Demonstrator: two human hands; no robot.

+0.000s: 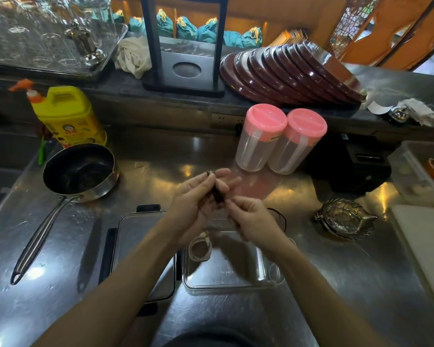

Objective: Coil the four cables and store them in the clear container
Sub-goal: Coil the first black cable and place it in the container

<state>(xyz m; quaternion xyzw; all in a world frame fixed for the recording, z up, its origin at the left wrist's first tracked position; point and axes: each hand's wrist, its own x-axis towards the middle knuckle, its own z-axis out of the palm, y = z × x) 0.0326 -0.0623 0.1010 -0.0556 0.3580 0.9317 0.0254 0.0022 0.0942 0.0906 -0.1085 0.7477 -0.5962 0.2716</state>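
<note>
black cable [217,195]: small dark bundle held up over the steel counter [148,151], just beyond the far rim of the clear container; a thin black strand [281,216] loops out past the right wrist.
left hand [198,196]: palm turned up, thumb and fingers curled round the bundle, fingertips reaching past it.
right hand [251,219]: fingers bent, thumb and forefinger pinching the bundle's near end; the rest of the grip is motion-blurred.
white cable [199,249]: coiled, lying inside the clear container at its far-left corner, partly hidden under the left wrist.
clear container [233,284]: open, rectangular, on the counter under the forearms.
lid [133,236]: clear with black clips, flat on the counter, just left of the container.
saucepan [80,171]: steel, dark interior, long handle pointing toward the viewer, left of the hands.
yellow bottle [68,116]: orange pump top, behind the saucepan.
pink-lidded jars [281,139]: two, clear, side by side, beyond the hands to the right.
metal dish [343,219]: ornate, right of the right hand.
stacked trays [291,71]: dark red, leaning on the rear ledge.
</note>
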